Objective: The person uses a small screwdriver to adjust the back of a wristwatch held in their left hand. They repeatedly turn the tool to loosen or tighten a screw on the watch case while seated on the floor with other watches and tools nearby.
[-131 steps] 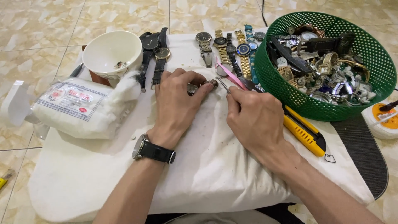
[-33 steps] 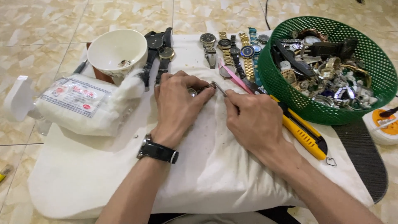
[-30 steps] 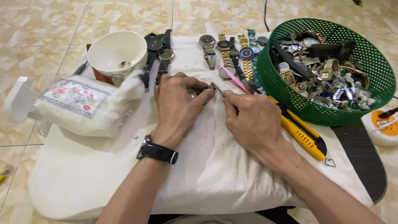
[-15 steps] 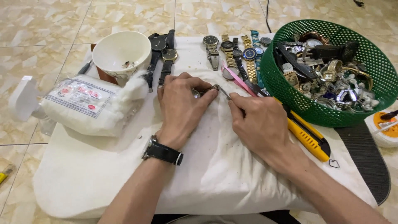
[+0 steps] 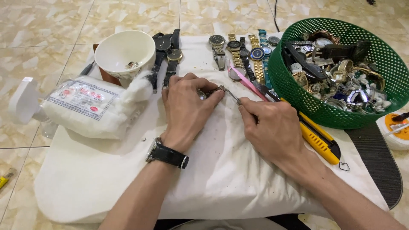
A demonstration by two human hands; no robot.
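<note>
My left hand (image 5: pixel 186 107) rests on the white cloth (image 5: pixel 221 179) and pinches a small metal watch part (image 5: pixel 204 93) between thumb and fingers; most of the part is hidden by the fingers. My right hand (image 5: pixel 272 127) grips a thin metal tool (image 5: pixel 232 94) whose tip touches that part. A black wristwatch (image 5: pixel 167 155) sits on my left wrist.
A white bowl (image 5: pixel 125 53) and a bag of cotton (image 5: pixel 87 106) lie at the left. Several watches (image 5: pixel 238 53) line the cloth's far edge. A green basket (image 5: pixel 294 91) full of watches stands at the right, with a yellow utility knife (image 5: pixel 317 140) and pink tweezers (image 5: pixel 249 83) beside it.
Both hands stay together on the small part, with only slight finger shifts. The view has moved a little, so everything sits slightly lower and to the right.
</note>
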